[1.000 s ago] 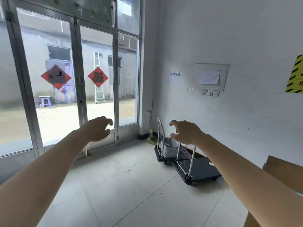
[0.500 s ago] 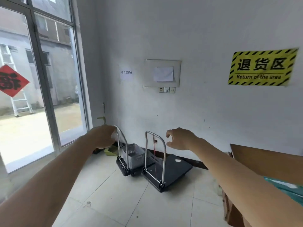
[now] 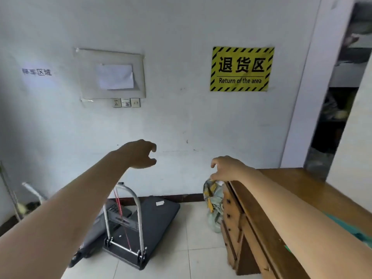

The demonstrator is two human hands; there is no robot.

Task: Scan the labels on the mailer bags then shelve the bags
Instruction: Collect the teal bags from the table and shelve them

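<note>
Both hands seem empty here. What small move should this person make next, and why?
Probably turn right and reach the right hand toward the teal item on the wooden desk, possibly a mailer. That hand and the left hand hang in the air holding nothing, so a bag needs picking up first.

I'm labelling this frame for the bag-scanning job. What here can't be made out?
Head view only:
- Shelves through the doorway: dark, blurred, cut by the right edge.
- Teal item on the desk: mostly behind the right forearm, cut by the edge.
- Sack beside the desk: top behind the right hand, no label readable.
- Rear cart: largely behind the left forearm.
</note>
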